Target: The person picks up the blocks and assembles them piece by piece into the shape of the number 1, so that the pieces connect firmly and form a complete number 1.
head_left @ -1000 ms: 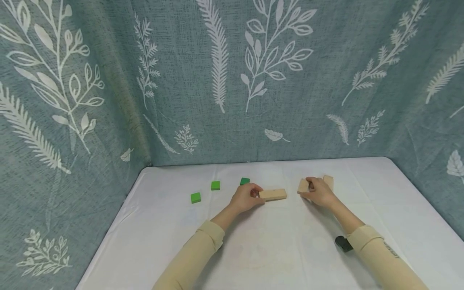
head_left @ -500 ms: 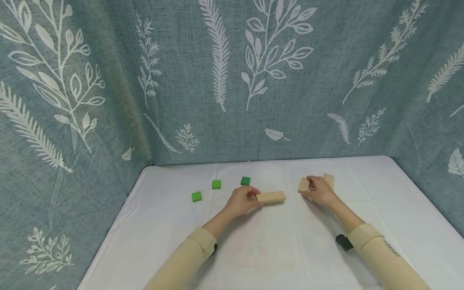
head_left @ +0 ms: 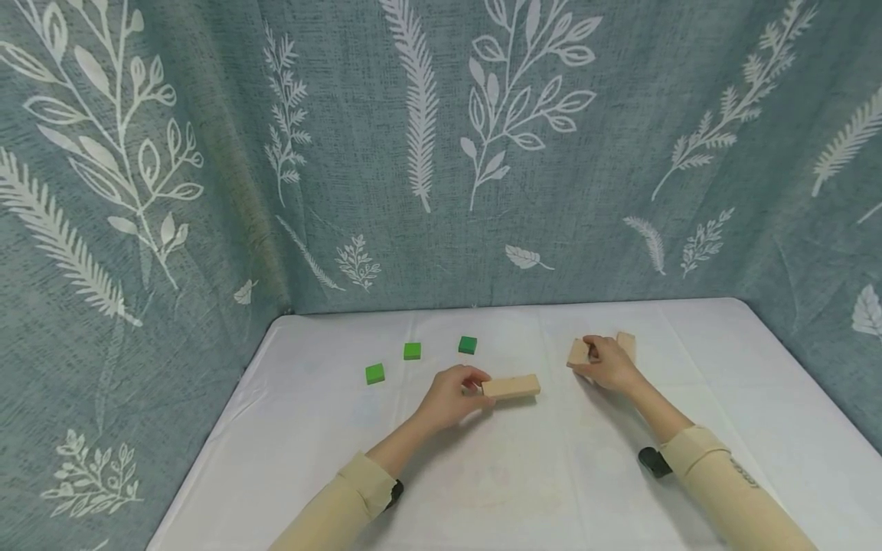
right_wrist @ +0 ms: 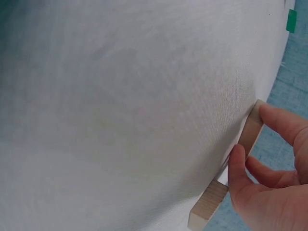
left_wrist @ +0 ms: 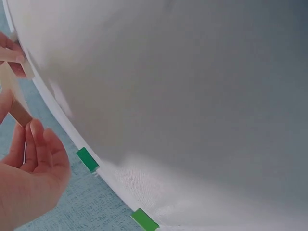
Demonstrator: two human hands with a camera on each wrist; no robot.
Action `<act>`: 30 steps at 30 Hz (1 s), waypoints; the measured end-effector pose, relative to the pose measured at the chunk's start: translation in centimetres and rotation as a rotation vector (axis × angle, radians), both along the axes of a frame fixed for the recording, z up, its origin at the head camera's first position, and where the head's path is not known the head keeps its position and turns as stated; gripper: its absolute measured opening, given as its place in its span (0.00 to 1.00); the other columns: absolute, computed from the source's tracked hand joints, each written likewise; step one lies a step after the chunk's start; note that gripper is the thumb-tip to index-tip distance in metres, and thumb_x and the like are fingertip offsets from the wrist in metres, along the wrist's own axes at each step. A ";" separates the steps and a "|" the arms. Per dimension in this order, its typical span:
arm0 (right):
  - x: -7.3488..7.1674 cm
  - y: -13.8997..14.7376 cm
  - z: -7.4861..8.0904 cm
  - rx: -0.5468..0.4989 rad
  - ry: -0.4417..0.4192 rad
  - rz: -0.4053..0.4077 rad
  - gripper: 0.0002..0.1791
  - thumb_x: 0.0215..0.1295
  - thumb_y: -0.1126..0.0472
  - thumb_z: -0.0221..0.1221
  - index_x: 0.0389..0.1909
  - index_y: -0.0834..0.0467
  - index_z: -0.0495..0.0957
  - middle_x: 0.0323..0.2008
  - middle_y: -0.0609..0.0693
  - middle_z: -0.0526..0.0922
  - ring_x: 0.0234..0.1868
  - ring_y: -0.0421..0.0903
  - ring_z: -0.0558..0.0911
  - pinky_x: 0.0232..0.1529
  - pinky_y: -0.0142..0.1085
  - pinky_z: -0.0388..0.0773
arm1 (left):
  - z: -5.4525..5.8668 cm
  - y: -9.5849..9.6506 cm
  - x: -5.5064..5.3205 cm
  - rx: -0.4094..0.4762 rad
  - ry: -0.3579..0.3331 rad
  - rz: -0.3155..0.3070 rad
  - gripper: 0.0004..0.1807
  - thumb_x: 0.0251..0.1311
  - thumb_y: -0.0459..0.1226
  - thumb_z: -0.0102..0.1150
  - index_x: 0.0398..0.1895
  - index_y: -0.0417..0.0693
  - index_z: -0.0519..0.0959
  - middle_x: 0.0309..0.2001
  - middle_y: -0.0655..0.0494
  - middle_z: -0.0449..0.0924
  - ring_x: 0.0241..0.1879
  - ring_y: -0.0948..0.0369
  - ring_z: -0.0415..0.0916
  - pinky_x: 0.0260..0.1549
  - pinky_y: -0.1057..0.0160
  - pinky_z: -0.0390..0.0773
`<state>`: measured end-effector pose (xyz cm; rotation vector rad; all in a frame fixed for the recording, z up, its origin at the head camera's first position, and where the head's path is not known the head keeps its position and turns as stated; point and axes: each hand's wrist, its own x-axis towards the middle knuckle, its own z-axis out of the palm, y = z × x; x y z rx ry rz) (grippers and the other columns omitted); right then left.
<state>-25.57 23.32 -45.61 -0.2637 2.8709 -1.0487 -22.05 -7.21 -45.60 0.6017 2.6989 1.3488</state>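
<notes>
My left hand (head_left: 451, 396) pinches the left end of a long, pale wooden block (head_left: 511, 387) between thumb and fingers. In the left wrist view that block (left_wrist: 18, 103) points away from the fingertips of the left hand (left_wrist: 36, 173). Whether it touches the cloth I cannot tell. Farther right, my right hand (head_left: 608, 364) grips another wooden block (head_left: 577, 353) by its sides; the right wrist view shows this block (right_wrist: 251, 131) between thumb and fingers. A third wooden block (head_left: 625, 343) lies just behind the right hand, partly hidden by it.
Two light green blocks (head_left: 375, 373) and a darker green block (head_left: 468, 345) lie on the white-covered table (head_left: 510, 474), left of and behind the left hand. A blue-green curtain with white leaf prints (head_left: 441, 153) stands around the table's back and sides. Black wrist devices (head_left: 653, 461) show under the sleeves.
My left hand has drawn the long wooden block toward me and slightly left, so the dark green block shows fully. The right hand has stayed in place with its block.
</notes>
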 end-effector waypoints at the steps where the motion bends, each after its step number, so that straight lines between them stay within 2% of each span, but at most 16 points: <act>1: 0.0 0.0 0.0 -0.001 -0.004 -0.001 0.36 0.64 0.61 0.61 0.62 0.81 0.58 0.52 0.76 0.67 0.53 0.69 0.71 0.52 0.56 0.72 | 0.0 -0.1 0.2 0.001 -0.001 0.001 0.17 0.52 0.37 0.72 0.45 0.42 0.82 0.39 0.53 0.80 0.40 0.56 0.77 0.37 0.61 0.75; 9: -0.3 0.1 0.1 -0.020 -0.017 0.011 0.36 0.65 0.61 0.61 0.63 0.81 0.57 0.55 0.79 0.65 0.56 0.71 0.70 0.54 0.55 0.72 | 0.0 -0.5 2.1 0.024 0.003 -0.001 0.16 0.51 0.36 0.73 0.43 0.43 0.83 0.37 0.56 0.79 0.39 0.55 0.75 0.36 0.64 0.74; 22: -0.5 0.2 0.2 -0.022 -0.025 0.003 0.37 0.65 0.60 0.62 0.63 0.80 0.58 0.54 0.77 0.67 0.56 0.69 0.70 0.53 0.55 0.72 | 0.0 -0.9 4.3 0.046 0.040 -0.026 0.16 0.48 0.34 0.74 0.41 0.42 0.83 0.35 0.53 0.80 0.38 0.53 0.76 0.36 0.63 0.75; 30: -0.5 0.3 0.1 -0.027 -0.018 0.018 0.36 0.66 0.60 0.61 0.63 0.80 0.58 0.55 0.77 0.67 0.56 0.70 0.70 0.53 0.55 0.72 | 0.0 -1.2 5.5 0.054 -0.009 -0.034 0.15 0.48 0.33 0.73 0.41 0.43 0.83 0.34 0.56 0.79 0.37 0.55 0.76 0.39 0.60 0.76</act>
